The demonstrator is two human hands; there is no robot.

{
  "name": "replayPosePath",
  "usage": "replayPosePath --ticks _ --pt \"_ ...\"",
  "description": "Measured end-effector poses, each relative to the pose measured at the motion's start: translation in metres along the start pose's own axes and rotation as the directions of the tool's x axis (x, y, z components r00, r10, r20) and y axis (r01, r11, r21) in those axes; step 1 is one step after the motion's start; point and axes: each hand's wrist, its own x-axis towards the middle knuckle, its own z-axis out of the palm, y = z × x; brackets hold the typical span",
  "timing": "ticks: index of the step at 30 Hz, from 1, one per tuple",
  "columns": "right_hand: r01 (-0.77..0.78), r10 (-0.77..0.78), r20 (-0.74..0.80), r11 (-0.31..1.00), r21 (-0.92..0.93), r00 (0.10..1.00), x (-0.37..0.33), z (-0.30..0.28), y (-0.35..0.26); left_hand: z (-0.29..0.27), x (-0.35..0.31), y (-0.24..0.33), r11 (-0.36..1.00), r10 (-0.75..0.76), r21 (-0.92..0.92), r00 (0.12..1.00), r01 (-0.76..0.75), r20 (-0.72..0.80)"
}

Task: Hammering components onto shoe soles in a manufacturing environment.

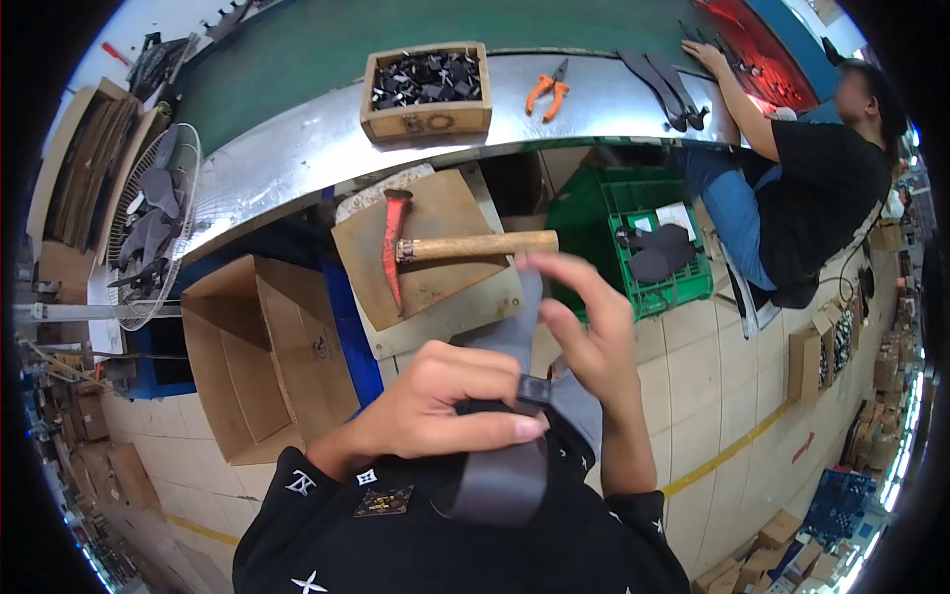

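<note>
My left hand [445,401] is closed in front of my body, pinching a dark grey flat piece [503,485] between thumb and fingers. The piece hangs downward and its lower part is smeared by motion. At its upper end, by my fingertips, sits a small black part [534,390]. Raised to the right, my right hand [599,342] has its thumb and index finger apart and holds nothing. Its index fingertip is close to the handle end of a red-headed hammer [475,245]; whether they touch I cannot tell. The hammer lies on a worn brown board [445,287].
Along the metal-edged bench [307,148] are a wooden box [427,124] of small black parts, orange-handled pliers [547,94] and dark flat pieces [661,84]. A cardboard box [223,346] stands left, a green crate [633,188] right. A co-worker [821,178] sits at the far right.
</note>
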Motion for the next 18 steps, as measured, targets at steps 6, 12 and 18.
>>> replayPosePath --ticks 6,12,18 --pt "0.393 0.046 0.537 0.630 -0.670 0.842 0.050 0.032 0.084 -0.018 -0.019 -0.011 0.999 0.031 0.001 0.980 -0.032 -0.196" --pt "0.395 -0.065 0.505 0.711 -0.582 0.860 0.031 0.005 0.074 -0.029 -0.048 0.000 0.930 0.318 0.333 0.791 -0.154 -0.522" --pt "-0.157 0.161 0.088 0.986 -0.052 0.983 0.004 -0.014 0.048 -0.077 0.000 -0.068 0.776 0.436 0.620 0.610 0.118 -0.662"
